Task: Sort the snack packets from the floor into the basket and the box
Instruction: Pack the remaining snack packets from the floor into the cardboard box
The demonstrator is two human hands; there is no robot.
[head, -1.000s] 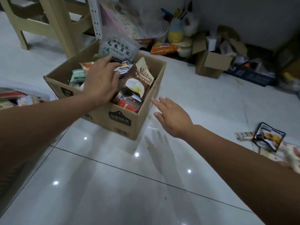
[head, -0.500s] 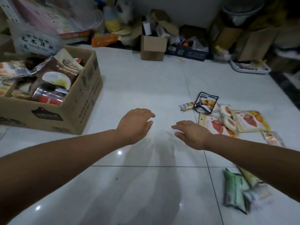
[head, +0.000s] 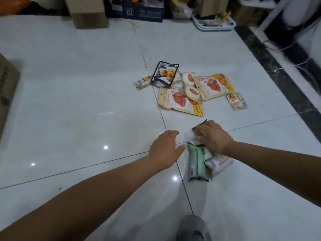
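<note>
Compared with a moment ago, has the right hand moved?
Yes. The right hand has come nearer to the green packet, from well up and left of it to right at its far end.

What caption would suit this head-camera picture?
Right hand grips a small packet; left hand hovers open beside a green packet.

Two packets (head: 196,162) before pile (head: 180,100) (box (head: 7,87) apparently far left).

One wide-angle camera sits on the person's head, facing forward and steeply down at the floor (head: 78,101), near enough that packets (head: 180,100) lie within arm's reach; boxes (head: 88,13) line the far edge.
</note>
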